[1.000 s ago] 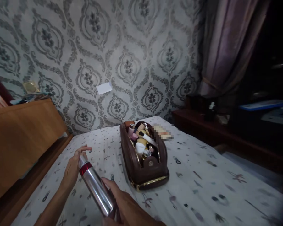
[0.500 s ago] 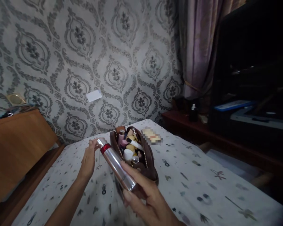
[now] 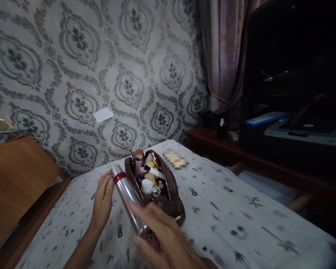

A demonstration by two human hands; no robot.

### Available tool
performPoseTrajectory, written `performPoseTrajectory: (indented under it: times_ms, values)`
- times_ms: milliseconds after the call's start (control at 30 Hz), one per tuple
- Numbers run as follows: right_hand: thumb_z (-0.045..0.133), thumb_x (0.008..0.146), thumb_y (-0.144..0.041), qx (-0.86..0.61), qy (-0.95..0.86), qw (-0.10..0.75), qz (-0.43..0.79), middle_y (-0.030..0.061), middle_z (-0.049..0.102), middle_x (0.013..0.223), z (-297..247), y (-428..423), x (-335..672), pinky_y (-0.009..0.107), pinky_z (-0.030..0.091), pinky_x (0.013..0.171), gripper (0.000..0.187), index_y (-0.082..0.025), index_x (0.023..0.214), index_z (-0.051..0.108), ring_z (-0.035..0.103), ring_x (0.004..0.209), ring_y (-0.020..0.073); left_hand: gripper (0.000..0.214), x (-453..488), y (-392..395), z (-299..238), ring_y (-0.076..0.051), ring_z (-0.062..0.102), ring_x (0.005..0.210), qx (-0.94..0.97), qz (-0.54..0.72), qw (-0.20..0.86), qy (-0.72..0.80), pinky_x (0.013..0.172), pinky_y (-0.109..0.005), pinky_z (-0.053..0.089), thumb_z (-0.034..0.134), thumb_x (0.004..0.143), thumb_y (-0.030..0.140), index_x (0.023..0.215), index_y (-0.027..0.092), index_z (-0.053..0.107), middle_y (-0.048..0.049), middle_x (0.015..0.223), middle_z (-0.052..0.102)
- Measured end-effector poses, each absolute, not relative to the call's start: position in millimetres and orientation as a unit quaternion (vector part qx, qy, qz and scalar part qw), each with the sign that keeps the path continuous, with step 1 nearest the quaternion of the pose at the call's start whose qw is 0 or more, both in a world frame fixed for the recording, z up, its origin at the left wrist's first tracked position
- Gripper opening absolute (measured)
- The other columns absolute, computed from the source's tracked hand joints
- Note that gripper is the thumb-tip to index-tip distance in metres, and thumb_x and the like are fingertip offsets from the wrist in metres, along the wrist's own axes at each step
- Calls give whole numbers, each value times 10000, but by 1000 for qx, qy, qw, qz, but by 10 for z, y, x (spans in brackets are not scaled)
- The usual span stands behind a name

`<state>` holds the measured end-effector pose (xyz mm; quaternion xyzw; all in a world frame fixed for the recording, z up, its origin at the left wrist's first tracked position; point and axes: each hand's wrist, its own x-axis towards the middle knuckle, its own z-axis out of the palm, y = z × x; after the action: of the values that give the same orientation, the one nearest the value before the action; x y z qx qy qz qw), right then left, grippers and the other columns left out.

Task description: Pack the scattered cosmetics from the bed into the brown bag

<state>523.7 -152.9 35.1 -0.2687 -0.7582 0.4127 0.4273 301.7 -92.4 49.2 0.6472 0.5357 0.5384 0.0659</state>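
A silver spray can (image 3: 128,199) with a red band near its top is held slantwise above the bed. My right hand (image 3: 162,239) grips its lower end. My left hand (image 3: 103,200) has its fingers closed on the can's upper end by the red band. Just to the right of the can lies an open brown cosmetic pouch (image 3: 172,198), stuffed with several small bottles, tubes and jars.
The bed sheet (image 3: 235,216) is white with small dark prints. A wooden cabinet (image 3: 14,183) stands at the left. A dark low shelf (image 3: 240,157) with a small bottle, a purple curtain (image 3: 226,56) and dark furniture fill the right. Patterned wallpaper (image 3: 100,67) is behind.
The can has been carried up and right, close against the pouch. My left hand has gone from open beside the can to closed on its top. The view has swung right.
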Motion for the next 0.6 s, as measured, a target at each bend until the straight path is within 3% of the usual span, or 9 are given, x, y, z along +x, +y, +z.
performPoseTrajectory:
  times_ms: [167,467,600]
  values:
    - [591,865,-218,-273,-768,417,402,45,533,1055,305,-1531,5241,388,484,894,628,-381,1449,425,574,927,197,499,3050,-871,499,-240,505,1219,661,527,54,532,1128,-397,334,417,936,600,1083,198,672,-80,1228,598]
    - [564,903,-275,-309,-768,439,350,62,589,1035,445,-1452,5404,411,523,853,507,-307,1406,502,614,805,184,480,3164,-735,526,-253,393,1331,722,439,8,535,1172,-477,250,323,989,510,1081,214,689,-97,1342,506]
    - [574,896,-270,-346,-769,450,294,79,643,1109,492,-1352,5449,405,519,905,487,-282,1381,533,648,959,229,423,3176,-724,526,-272,359,1353,740,407,-36,534,1158,-518,253,355,987,467,1109,231,684,-104,1374,463]
